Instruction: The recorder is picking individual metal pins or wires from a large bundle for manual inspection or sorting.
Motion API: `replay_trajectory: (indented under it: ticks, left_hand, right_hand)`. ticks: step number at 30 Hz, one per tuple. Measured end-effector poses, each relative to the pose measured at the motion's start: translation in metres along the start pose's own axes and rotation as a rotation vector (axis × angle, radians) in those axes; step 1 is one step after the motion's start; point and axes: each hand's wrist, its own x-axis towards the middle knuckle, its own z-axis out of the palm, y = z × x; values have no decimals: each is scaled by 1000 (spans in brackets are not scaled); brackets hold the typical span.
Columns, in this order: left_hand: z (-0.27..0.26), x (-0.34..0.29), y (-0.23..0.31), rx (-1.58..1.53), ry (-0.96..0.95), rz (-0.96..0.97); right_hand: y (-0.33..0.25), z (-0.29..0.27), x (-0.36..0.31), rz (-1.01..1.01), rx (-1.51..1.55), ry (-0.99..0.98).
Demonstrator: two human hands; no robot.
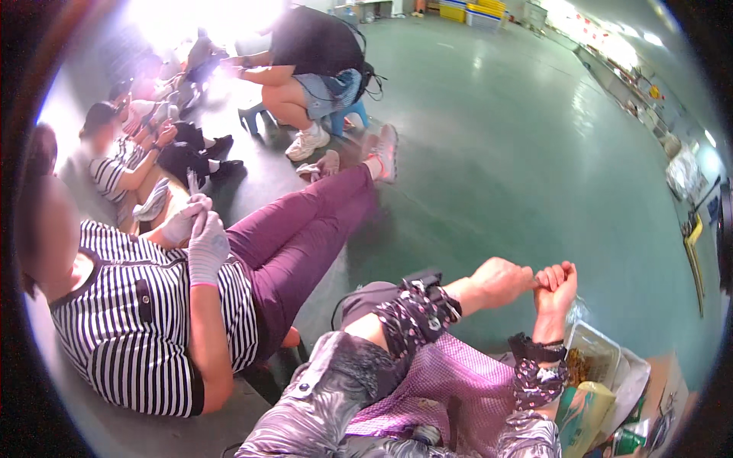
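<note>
Held out in front of my lap, my left hand (498,282) is closed in a fist, its fingertips meeting those of my right hand (556,287). The right hand's fingers are curled and pressed together, palm side partly toward me. Whatever may be pinched between the two hands is too small to make out. Dark patterned sleeve cuffs (416,314) cover my forearms. Below the hands, a pink-purple mesh-textured cloth (466,374) lies over my lap.
At my right stands a white plastic basket (594,347) holding brownish items, beside bags and a green container (630,439). A seated person in a striped shirt (145,336) with gloved hands is close on my left, legs stretched forward. Others sit beyond, one on a blue stool (256,118).
</note>
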Motion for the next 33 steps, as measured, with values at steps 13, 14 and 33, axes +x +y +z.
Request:
replay_trajectory:
  ticks: [13, 14, 33]
  left_hand:
    - [11, -128, -211, 198, -48, -463]
    - [21, -153, -217, 112, -43, -681]
    - [147, -335, -161, -100, -431, -1483]
  right_hand:
    - [-18, -28, 30, -2, -84, -7]
    - [-18, -33, 30, -3, -101, -14]
    - [7, -32, 54, 162, -241, -8]
